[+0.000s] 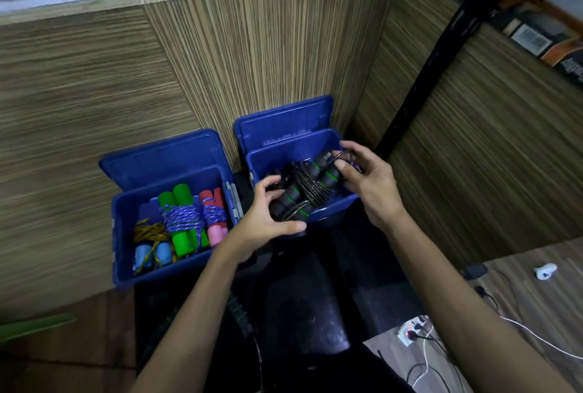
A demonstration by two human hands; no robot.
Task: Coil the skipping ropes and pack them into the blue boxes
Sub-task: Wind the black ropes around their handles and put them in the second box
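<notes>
Both hands clamp one coiled black skipping rope [304, 192] over the right blue box [334, 206]: left hand [268, 219] at its near end, right hand [362, 173] at its far end. It looks light, its handles stiff but the cord springy, so I'd grip across the wraps.

glossy plastic blue boxes [126, 222]; wood-grain panel wall [252, 45]

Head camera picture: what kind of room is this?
Probably a home or small office corner, though I can't be sure. Wood-striped panel walls close it in, a power strip with cables lies on the floor, and a black shelf post stands right.
</notes>
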